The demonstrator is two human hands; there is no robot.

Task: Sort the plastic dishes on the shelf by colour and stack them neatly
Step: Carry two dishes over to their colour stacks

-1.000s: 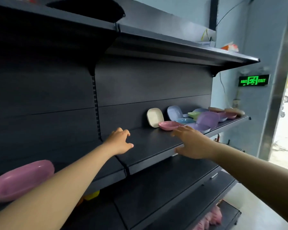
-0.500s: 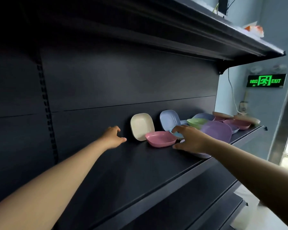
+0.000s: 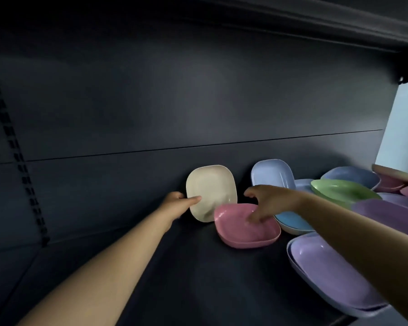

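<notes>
At the centre of the frame, the cream dish (image 3: 211, 191), propped against the shelf back, is pinched at its left edge by the left hand (image 3: 178, 203). The pink dish (image 3: 245, 225), lying flat just below and right of it on the shelf (image 3: 174, 278), is touched inside by the spread fingers of the right hand (image 3: 268, 203).

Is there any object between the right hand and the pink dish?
Nothing visible. The right hand already reaches into the pink dish, fingers on its inside. The left hand holds the cream dish beside it.
</notes>
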